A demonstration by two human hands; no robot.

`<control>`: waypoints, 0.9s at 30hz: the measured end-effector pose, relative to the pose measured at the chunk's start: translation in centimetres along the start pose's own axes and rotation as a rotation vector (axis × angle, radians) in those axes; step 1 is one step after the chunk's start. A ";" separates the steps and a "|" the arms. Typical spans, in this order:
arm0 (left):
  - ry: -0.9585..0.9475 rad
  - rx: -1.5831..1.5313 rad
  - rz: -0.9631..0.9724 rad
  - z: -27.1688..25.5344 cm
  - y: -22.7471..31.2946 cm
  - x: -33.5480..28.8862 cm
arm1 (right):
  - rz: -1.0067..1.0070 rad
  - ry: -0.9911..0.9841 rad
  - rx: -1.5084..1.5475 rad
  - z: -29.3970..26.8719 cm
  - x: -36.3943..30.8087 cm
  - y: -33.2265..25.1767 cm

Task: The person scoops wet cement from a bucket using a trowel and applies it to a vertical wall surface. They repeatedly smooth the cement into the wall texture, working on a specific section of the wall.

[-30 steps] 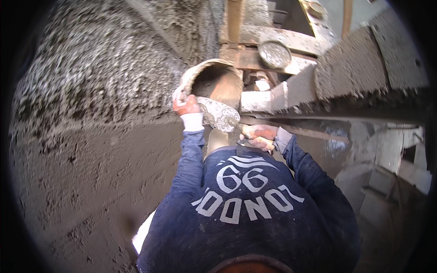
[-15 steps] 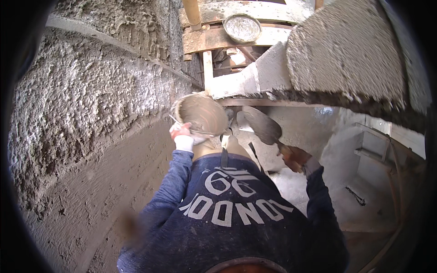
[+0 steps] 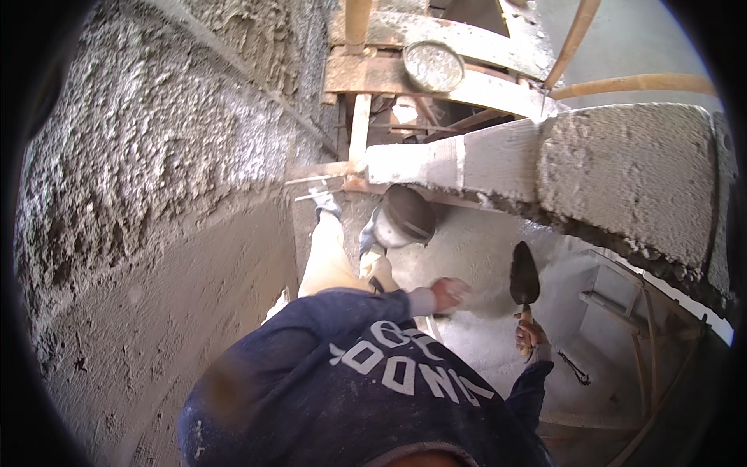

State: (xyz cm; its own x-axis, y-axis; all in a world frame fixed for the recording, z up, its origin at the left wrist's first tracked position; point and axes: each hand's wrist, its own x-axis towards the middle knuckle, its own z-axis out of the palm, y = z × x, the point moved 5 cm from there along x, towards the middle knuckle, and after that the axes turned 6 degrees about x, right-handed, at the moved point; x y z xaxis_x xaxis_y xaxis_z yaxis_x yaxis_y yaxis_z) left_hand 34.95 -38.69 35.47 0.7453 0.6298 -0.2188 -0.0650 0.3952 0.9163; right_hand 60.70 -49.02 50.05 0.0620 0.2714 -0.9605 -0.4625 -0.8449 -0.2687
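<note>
Currently, item one: your right hand (image 3: 531, 336), fingers wrapped around the pale handle of a dark, leaf-shaped metal trowel (image 3: 524, 276), blade pointing toward the upper edge of the view, clear of the walls. Item two: your left hand (image 3: 450, 294), blurred, reaching across in front of your body; whether its fingers are spread or curled, you cannot tell. Item three: a grey, round-ended bucket (image 3: 401, 219), tilted, just beside your right foot and apart from your left hand; contact with the floor is unclear. Item four: a shallow, round, mortar-smeared pan (image 3: 433, 66), resting on mortar-stained wooden planks (image 3: 498, 89). Item five: a grey, rough-plastered wall (image 3: 163, 132) on your left, smoother in its lower part.
</note>
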 end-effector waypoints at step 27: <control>1.083 0.036 -0.379 -38.6 -3.8 -24.1 | -0.157 -0.131 0.332 12.1 9.1 10.6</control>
State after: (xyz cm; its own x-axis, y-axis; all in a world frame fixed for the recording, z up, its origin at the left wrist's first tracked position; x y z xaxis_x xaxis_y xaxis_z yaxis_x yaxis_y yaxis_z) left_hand -8.37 -29.59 24.33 -0.2506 0.7262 -0.6401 0.0737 0.6736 0.7354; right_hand 45.63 -49.89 39.33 0.0512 0.4602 -0.8864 -0.7191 -0.5989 -0.3525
